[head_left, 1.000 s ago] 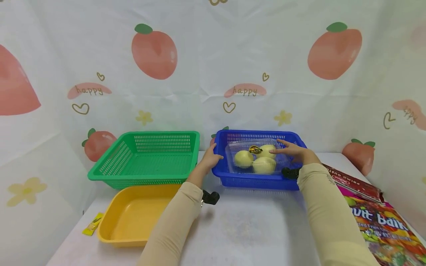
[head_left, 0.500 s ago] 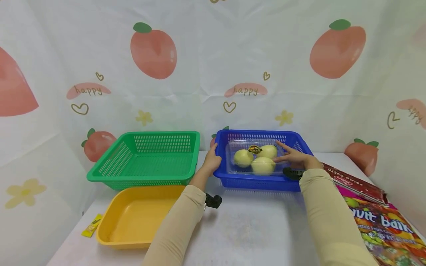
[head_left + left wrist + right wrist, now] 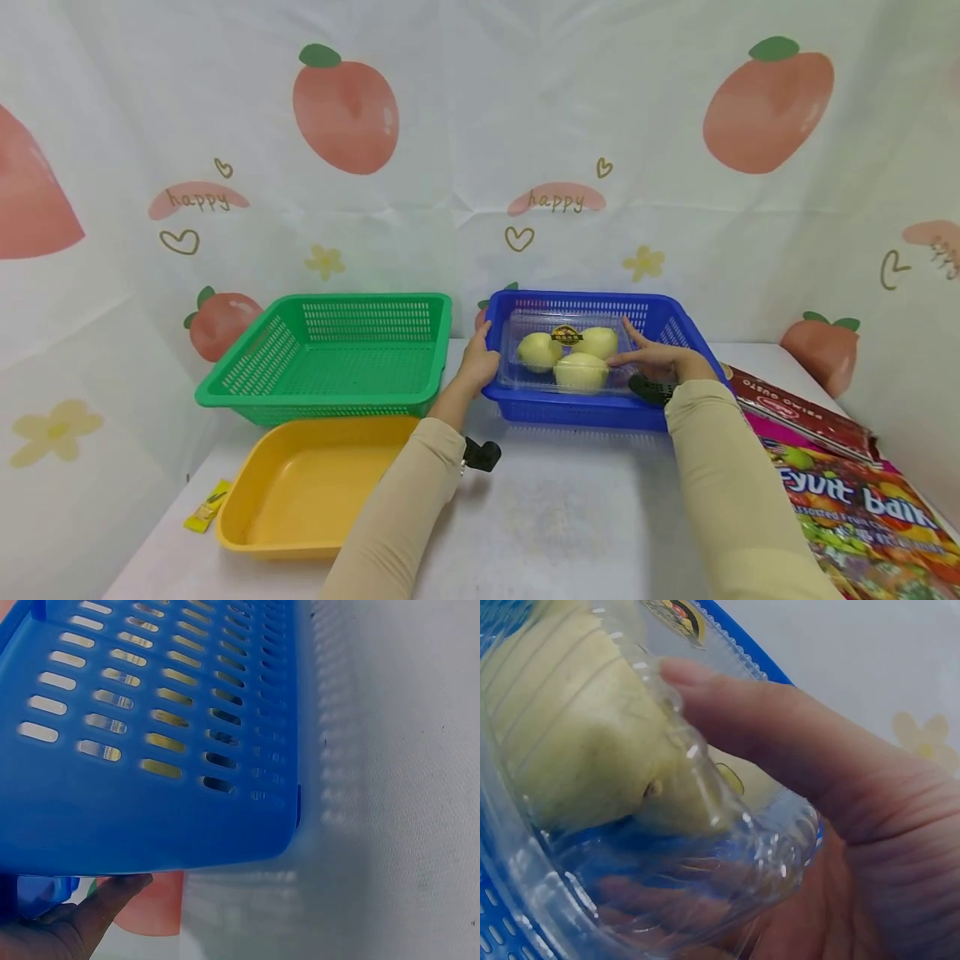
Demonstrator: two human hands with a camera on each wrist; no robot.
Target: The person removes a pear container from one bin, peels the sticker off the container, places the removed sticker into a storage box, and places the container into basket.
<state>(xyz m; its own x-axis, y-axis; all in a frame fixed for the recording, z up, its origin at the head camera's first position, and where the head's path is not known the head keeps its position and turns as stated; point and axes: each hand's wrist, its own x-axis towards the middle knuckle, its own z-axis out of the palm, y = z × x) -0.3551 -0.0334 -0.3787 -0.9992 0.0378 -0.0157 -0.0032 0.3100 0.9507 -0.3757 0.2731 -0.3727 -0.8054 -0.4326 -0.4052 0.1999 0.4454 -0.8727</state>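
Note:
A blue slotted basket [image 3: 581, 412] stands at the back, right of centre. My left hand [image 3: 477, 363] grips its left rim; in the left wrist view the thumb [image 3: 112, 900] lies against the basket's end. Inside the basket sits a clear plastic fruit box [image 3: 537, 320] with a dark and gold sticker [image 3: 567, 335]. Through its lid show three round pale yellow-green fruits [image 3: 581, 372]. My right hand [image 3: 660, 358] holds the box by its right end. In the right wrist view the thumb [image 3: 742, 720] is on the lid's edge, with fingers seen through the plastic beneath.
A green slotted basket [image 3: 360, 371] stands to the left, behind a yellow tray [image 3: 300, 492] that my left arm partly covers. Beside the tray lies a small yellow packet [image 3: 207, 506]. A dark red package [image 3: 798, 408] and a colourful fruit candy bag [image 3: 862, 508] lie at the right.
The fruit box has shifted slightly left inside the blue basket, with my right hand moving along at its right end. My left hand has stayed on the rim.

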